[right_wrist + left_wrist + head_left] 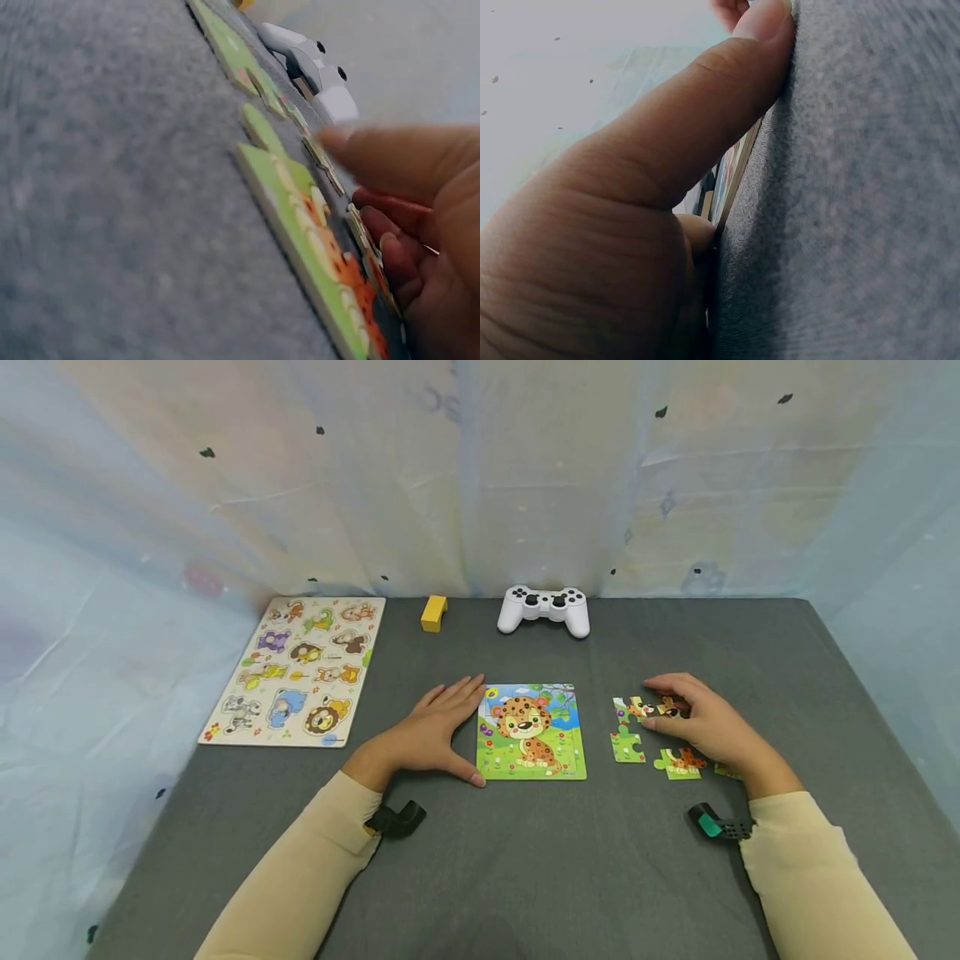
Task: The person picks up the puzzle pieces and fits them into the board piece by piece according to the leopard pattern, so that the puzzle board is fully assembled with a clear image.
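My right hand (707, 723), thumb and fingers apart, at loose green-and-orange jigsaw pieces (681, 764); square green leopard-picture board (531, 732) left, touching spread left hand (431, 732).

The person's right grip (705, 727) partly covers a flat orange-patterned jigsaw piece (667, 702); the wrist (768, 777) mostly hides a flat green jigsaw piece (726, 770). The head view cuts off both beige fabric sleeves (300, 868); the right wrist view blurs the thumb tip (339, 142).

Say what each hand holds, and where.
The left hand holds nothing, resting beside the leopard puzzle; whether the right hand grips a piece is unclear.
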The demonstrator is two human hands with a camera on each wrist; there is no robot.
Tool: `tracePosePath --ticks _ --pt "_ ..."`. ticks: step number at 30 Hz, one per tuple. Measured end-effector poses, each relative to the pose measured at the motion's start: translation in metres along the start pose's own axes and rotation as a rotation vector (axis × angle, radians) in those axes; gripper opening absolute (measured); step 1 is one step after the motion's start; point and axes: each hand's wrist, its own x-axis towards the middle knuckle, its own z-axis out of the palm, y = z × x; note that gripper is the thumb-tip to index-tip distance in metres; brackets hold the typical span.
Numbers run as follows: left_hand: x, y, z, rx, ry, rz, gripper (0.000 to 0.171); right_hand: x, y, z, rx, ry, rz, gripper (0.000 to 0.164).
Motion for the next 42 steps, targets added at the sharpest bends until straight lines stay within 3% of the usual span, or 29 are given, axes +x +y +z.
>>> tracePosePath --ticks 7,15,25,27,34,42 --pt "0.000 0.000 0.000 -0.003 0.007 0.006 0.136 0.001 -0.003 0.003 -0.062 0.014 -0.030 0.040" --pt "0.000 0.002 -0.001 -0.009 0.003 0.014 0.136 -0.003 -0.009 0.005 -0.005 0.094 0.065 0.022" --pt "-0.001 0.002 -0.002 -0.009 -0.001 0.006 0.136 -0.002 -0.032 0.005 0.008 0.194 -0.026 0.020" --pt "-0.001 0.002 -0.002 -0.007 0.004 0.008 0.136 -0.002 -0.041 0.006 0.026 0.194 -0.036 0.022" --pt "-0.001 0.001 -0.001 -0.010 -0.005 0.006 0.135 -0.013 -0.109 0.012 0.134 0.156 -0.092 0.020" --pt "0.000 0.000 0.000 -0.005 0.002 0.009 0.136 -0.011 -0.128 0.042 0.290 0.016 -0.171 0.020"
